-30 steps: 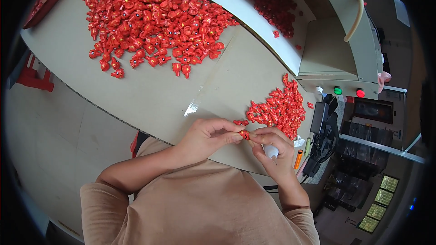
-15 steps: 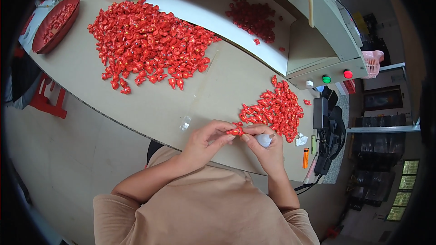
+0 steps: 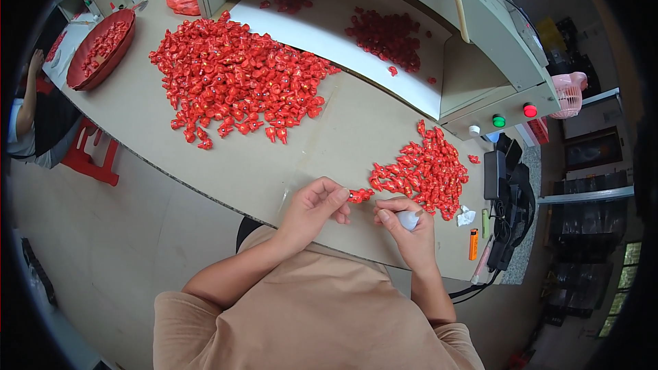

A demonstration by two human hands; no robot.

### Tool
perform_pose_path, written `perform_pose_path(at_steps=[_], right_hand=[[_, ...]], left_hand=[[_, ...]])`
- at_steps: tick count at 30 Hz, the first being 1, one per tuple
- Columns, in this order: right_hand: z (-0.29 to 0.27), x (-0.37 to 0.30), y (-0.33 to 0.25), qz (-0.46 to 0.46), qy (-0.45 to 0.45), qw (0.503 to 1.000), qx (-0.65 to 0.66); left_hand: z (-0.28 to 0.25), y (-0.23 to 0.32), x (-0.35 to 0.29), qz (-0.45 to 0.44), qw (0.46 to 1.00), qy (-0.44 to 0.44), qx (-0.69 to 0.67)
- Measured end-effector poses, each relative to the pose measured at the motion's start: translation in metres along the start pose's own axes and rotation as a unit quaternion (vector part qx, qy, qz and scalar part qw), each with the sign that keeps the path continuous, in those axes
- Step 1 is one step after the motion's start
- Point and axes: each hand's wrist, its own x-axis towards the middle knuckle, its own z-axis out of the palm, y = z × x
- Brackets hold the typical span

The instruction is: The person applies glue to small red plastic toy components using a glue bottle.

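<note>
Over the table's near edge, my left hand (image 3: 314, 210) pinches a small glossy red figurine (image 3: 359, 196) between thumb and fingertips. Just to its right, my right hand (image 3: 411, 241) is closed around a small whitish squeeze bottle (image 3: 407, 220), its thumb and forefinger drawn together beside the figurine. A gap separates those fingertips from the red piece. Beyond the right hand lies a small heap of similar red pieces (image 3: 428, 171). A much larger heap of red figurines (image 3: 236, 79) spreads across the table at the far left.
A grey cabinet (image 3: 480, 106) with coloured buttons stands behind, red pieces inside its open bay. At the right are an orange lighter (image 3: 473, 244), crumpled tissue (image 3: 466, 216) and black cables (image 3: 507, 199). A red bowl (image 3: 77, 77) sits far left, near another person's arm (image 3: 29, 99).
My right hand has drawn away from the figurine, which both hands were touching; the left hand still holds it. The whole view has shifted slightly, showing more of the person at the left.
</note>
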Motion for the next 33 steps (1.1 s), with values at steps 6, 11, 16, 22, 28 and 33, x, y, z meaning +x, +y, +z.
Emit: perform_pose_path(at_steps=[6,11,16,22,28,33], right_hand=[[-0.004,0.006,0.008,-0.025,-0.002,0.999,-0.021],[-0.008,0.006,0.010,-0.031,-0.011,0.998,-0.052],[-0.020,0.004,0.014,-0.049,-0.001,0.997,-0.055],[-0.041,-0.001,0.024,-0.084,0.020,0.994,-0.065],[-0.050,-0.001,0.033,-0.079,0.034,0.996,-0.034],[-0.048,-0.001,0.032,-0.075,0.051,0.995,-0.037]], left_hand=[[0.002,0.009,0.006,0.041,0.994,0.029,0.097],[-0.005,0.036,0.044,0.273,0.791,0.045,0.546],[-0.005,0.035,0.067,0.254,0.711,0.016,0.655],[-0.007,0.078,0.109,0.325,0.594,0.068,0.732],[-0.025,0.130,0.156,0.163,0.522,0.133,0.827],[-0.025,0.114,0.168,0.138,0.506,0.076,0.848]])
